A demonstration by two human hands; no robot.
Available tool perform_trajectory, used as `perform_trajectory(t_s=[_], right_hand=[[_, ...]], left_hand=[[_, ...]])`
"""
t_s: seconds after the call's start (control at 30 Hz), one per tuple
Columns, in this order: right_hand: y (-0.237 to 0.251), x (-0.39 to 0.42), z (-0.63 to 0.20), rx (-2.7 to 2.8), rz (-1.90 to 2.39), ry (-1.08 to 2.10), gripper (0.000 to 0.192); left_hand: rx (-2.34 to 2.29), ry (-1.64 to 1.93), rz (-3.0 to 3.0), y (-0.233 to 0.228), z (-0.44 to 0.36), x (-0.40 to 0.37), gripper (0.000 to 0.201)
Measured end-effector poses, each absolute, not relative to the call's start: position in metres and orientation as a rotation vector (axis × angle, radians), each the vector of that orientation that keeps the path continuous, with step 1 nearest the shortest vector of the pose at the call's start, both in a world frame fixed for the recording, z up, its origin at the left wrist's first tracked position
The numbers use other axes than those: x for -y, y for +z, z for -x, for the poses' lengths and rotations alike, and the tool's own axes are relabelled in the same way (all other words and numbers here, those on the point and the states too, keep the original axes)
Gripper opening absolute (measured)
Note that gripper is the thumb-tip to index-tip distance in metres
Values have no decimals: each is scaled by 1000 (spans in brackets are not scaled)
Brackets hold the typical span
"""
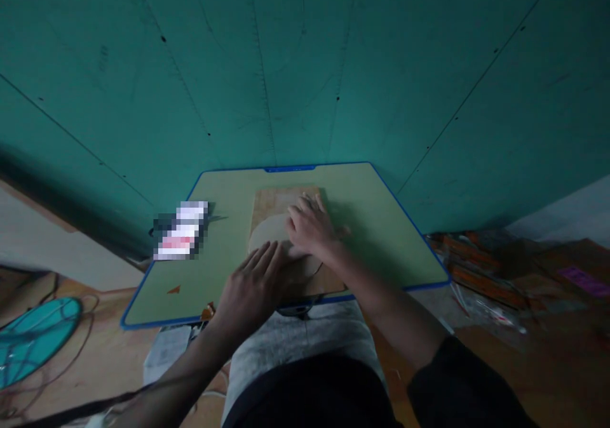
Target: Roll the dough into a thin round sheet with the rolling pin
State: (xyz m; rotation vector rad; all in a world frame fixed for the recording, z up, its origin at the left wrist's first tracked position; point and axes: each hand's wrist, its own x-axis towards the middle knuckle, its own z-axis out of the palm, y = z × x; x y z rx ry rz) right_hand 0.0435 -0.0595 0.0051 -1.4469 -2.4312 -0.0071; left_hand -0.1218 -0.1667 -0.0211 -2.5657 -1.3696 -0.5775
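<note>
A brown sheet of cardboard (271, 204) lies in the middle of a small green table with a blue rim (381, 225). On it rests a rounded, paler piece of cardboard or paper (269, 231). My left hand (255, 285) lies flat on the near part of the rounded piece, fingers spread. My right hand (312, 225) presses flat on its far right part, fingers pointing away from me. Neither hand grips anything.
A blurred-out white and pink object (182, 231) lies on the table's left side, with a small orange scrap (174, 289) near the front left. A teal fan grille (33, 339) sits on the floor at left. Orange packets and boxes (481, 266) clutter the floor at right.
</note>
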Motion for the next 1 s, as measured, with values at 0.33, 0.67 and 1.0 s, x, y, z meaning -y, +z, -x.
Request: perform_trajectory(t_s=[0.33, 0.67, 1.0], right_hand=[[-3, 135, -101, 2611, 1253, 67, 52], [5, 40, -48, 2665, 1336, 135, 46], [-6, 168, -121, 2658, 1159, 186, 53]], left_hand=[[1199, -619, 2784, -6, 88, 240, 59], [1667, -507, 2345, -22, 109, 150, 59], [1372, -546, 2555, -26, 75, 222, 49]])
